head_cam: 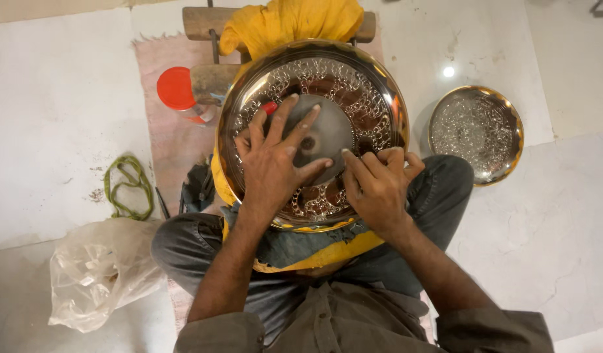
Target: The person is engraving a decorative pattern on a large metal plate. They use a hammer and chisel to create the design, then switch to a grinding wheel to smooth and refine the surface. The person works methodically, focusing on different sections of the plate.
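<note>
A large round metal plate (367, 98) with an engraved pattern and a golden rim rests on my lap over a yellow cloth (288, 23). My left hand (275, 163) lies flat on the plate's smooth centre with fingers spread. At the plate's lower right, my right hand (379, 183) has its fingers curled and pinched against the patterned band; whether a small tool sits in it cannot be told.
A second, smaller engraved plate (476, 133) lies on the floor to the right. A red-lidded jar (177, 90) and a wooden block (206, 23) stand at the back left. Green cord (127, 188) and a clear plastic bag (95, 271) lie at the left.
</note>
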Motion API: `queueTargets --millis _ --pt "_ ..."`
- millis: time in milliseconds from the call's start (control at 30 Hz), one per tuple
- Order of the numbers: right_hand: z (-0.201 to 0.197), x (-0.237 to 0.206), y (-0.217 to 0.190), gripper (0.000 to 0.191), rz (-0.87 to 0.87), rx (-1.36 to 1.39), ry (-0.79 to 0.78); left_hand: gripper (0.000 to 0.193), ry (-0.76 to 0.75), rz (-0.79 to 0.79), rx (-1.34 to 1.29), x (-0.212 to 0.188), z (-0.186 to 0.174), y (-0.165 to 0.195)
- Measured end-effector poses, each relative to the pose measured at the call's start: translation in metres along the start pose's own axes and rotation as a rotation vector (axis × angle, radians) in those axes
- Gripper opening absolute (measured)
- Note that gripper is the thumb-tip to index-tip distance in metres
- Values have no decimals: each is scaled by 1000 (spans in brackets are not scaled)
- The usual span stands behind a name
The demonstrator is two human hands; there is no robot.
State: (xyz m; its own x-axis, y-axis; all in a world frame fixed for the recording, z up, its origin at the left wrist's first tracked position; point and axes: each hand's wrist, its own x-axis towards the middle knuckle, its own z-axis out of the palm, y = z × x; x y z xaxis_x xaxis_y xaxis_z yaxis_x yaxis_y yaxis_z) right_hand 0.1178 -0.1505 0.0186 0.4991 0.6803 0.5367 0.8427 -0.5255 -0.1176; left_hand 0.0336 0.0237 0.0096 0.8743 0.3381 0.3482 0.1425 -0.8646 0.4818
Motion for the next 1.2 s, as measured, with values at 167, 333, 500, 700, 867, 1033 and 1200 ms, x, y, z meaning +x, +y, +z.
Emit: queueTargets --millis 167,333,500,700,867,1033,1200 --pt "4 0 3 27 -67 31 42 95 -44 1 9 -3 -1 1" --pt "1 1 4 27 -77 -32 34 95 -9 -13 -23 -1 -2 2" --pt "1 14 -2 26 -82 39 60 94 -48 -10 -8 -1 -6 3" --pt "-3 7 -3 28 -7 8 0 93 -3 2 -41 1 -6 2" --pt "12 3 5 27 -90 31 43 94 -44 7 5 -2 -4 1" --pt "8 -1 5 25 -80 -12 31 95 3 2 -10 -1 -1 2" --pt "8 3 0 25 -52 74 19 95 -51 2 -11 -3 -4 2"
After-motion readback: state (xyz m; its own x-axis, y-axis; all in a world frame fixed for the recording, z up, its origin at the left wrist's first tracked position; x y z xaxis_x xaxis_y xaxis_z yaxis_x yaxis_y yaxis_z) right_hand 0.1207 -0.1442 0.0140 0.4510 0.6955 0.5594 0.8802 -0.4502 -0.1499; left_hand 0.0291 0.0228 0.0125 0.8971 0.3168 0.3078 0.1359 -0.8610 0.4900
